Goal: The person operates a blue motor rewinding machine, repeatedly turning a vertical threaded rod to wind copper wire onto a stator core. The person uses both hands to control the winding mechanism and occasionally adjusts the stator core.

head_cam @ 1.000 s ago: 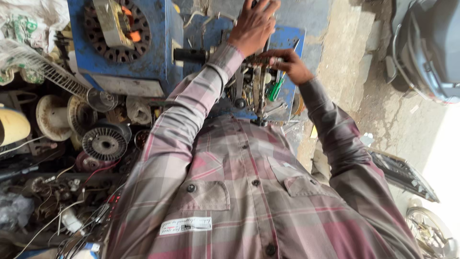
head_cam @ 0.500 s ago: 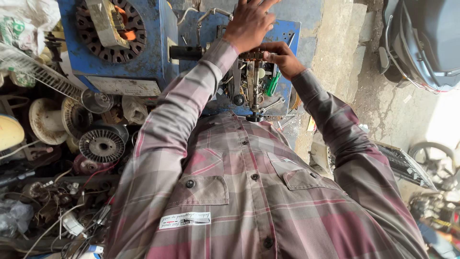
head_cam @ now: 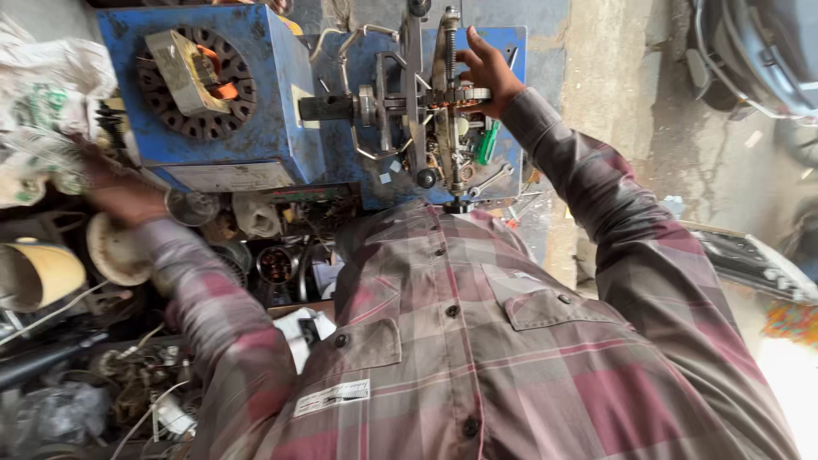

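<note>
Right hand [head_cam: 484, 72] closed on metal winding rig [head_cam: 426, 102], left hand [head_cam: 119, 196] blurred, grip indiscernible, beside white sack [head_cam: 43, 111], white rectangular label [head_cam: 334, 397] sewn at shirt [head_cam: 477, 358] hem.

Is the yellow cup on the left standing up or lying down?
Lying down: the yellow cup rests on its side, rim facing right.

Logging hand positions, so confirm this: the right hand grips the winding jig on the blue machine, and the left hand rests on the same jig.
Wrong on the left hand: the head view shows it down among the parts left of the blue machine. The right hand does grip the winding jig.
</note>
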